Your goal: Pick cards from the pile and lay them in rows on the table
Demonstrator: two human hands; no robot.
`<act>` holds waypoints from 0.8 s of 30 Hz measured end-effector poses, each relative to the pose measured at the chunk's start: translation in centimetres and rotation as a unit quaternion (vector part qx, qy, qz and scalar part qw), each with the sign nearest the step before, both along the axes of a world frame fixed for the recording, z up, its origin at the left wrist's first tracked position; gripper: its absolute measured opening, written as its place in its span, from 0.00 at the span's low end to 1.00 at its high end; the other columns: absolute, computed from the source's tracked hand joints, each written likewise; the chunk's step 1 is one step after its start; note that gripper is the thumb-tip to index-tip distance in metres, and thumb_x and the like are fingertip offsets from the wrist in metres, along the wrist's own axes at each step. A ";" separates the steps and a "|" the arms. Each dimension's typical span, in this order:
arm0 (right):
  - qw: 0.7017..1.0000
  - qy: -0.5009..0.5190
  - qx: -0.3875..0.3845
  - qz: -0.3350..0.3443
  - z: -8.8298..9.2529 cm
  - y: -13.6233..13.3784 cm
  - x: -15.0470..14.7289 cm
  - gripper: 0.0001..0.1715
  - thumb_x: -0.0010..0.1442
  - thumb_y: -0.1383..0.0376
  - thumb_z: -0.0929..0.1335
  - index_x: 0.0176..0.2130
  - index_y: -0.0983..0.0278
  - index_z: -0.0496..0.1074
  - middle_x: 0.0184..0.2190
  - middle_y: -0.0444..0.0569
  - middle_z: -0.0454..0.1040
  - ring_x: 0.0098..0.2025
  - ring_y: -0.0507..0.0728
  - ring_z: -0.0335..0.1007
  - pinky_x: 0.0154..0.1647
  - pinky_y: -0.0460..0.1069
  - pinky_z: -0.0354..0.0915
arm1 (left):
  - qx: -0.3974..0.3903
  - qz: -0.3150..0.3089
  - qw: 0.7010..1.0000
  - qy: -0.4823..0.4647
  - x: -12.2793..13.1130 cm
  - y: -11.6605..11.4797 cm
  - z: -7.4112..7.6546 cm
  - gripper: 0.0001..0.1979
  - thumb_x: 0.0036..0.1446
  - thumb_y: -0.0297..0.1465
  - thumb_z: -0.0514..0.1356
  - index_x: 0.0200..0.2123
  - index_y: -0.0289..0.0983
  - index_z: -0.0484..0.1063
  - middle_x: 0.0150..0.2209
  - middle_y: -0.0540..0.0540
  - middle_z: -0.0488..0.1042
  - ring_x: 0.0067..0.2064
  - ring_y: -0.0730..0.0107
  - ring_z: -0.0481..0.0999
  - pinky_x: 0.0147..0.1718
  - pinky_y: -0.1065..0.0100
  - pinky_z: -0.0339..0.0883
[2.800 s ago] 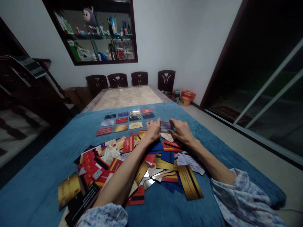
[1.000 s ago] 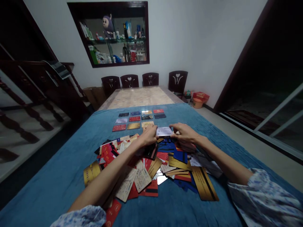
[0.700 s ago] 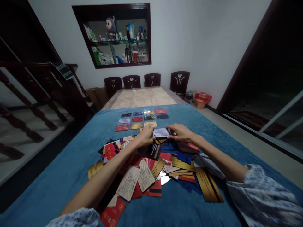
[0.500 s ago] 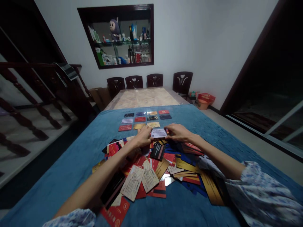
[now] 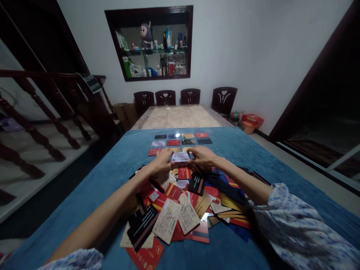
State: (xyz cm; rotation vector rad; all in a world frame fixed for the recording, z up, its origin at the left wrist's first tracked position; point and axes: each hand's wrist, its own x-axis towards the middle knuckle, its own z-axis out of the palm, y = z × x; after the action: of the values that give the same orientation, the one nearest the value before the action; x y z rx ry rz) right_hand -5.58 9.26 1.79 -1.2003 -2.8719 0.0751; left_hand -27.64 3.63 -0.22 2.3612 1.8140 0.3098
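A pale lilac-white card [image 5: 180, 157] is held by its two short ends between my hands, just in front of the laid-out cards. My left hand [image 5: 161, 162] pinches its left end, and my right hand [image 5: 204, 156] grips the right end. Beyond them, several cards lie flat in rows, among them a red card [image 5: 155, 152], a lilac card [image 5: 158, 143] and a black patterned card [image 5: 188, 141]. My hands partly cover gold cards in the nearest row. Below my wrists spreads a loose heap of overlapping cards, including a black card [image 5: 196, 183] and a cream card [image 5: 167, 220].
A blue cloth [image 5: 107, 180] covers the near part of the long table, with the marble-like top [image 5: 180, 117] showing beyond. Dark chairs [image 5: 224, 99] stand at the far end. A wooden railing [image 5: 50, 77] is on the left, and a shelf niche [image 5: 157, 50] is in the wall.
Both hands have shifted left with the pale card, along the nearest row. The camera view has turned slightly left, so the room appears further right.
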 end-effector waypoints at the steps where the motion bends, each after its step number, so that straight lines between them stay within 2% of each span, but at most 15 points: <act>1: 1.000 0.002 -0.003 0.003 0.0 0.1 -0.4 0.24 0.59 0.56 0.71 0.53 0.62 0.73 0.42 0.52 0.80 0.43 0.60 0.74 0.33 0.47 0.56 | 0.001 0.005 1.000 0.001 -0.5 0.1 0.0 0.19 0.54 0.27 0.60 0.51 0.36 0.68 0.51 0.39 0.69 0.54 0.54 0.69 0.54 0.55 0.63; 4: 1.000 0.010 -0.005 0.009 0.1 0.6 -1.8 0.26 0.59 0.55 0.71 0.54 0.62 0.73 0.41 0.51 0.80 0.42 0.59 0.74 0.33 0.46 0.56 | 0.010 0.020 1.000 0.008 -1.9 0.3 -0.1 0.22 0.54 0.27 0.61 0.54 0.37 0.68 0.50 0.40 0.70 0.54 0.53 0.69 0.55 0.55 0.63; 15: 1.000 0.007 -0.006 0.010 0.0 1.9 -6.5 0.26 0.58 0.53 0.71 0.53 0.61 0.74 0.46 0.52 0.80 0.48 0.62 0.75 0.38 0.47 0.61 | 0.015 0.041 0.999 0.009 -6.2 0.9 -0.2 0.22 0.56 0.27 0.60 0.55 0.38 0.68 0.54 0.39 0.70 0.57 0.54 0.69 0.55 0.56 0.60; 24: 1.000 0.018 -0.006 0.010 -0.6 3.9 -9.6 0.28 0.57 0.53 0.72 0.54 0.60 0.74 0.50 0.54 0.79 0.53 0.65 0.73 0.44 0.49 0.65 | 0.000 0.096 0.994 0.051 -8.1 2.4 0.0 0.20 0.56 0.28 0.60 0.53 0.37 0.71 0.52 0.39 0.71 0.54 0.53 0.71 0.51 0.57 0.63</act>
State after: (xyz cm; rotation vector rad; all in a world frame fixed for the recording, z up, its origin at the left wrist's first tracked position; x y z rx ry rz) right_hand -15.17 13.15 1.19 -1.1602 -2.8568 0.1141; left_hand -35.79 6.08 -0.18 2.2443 2.0923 0.2127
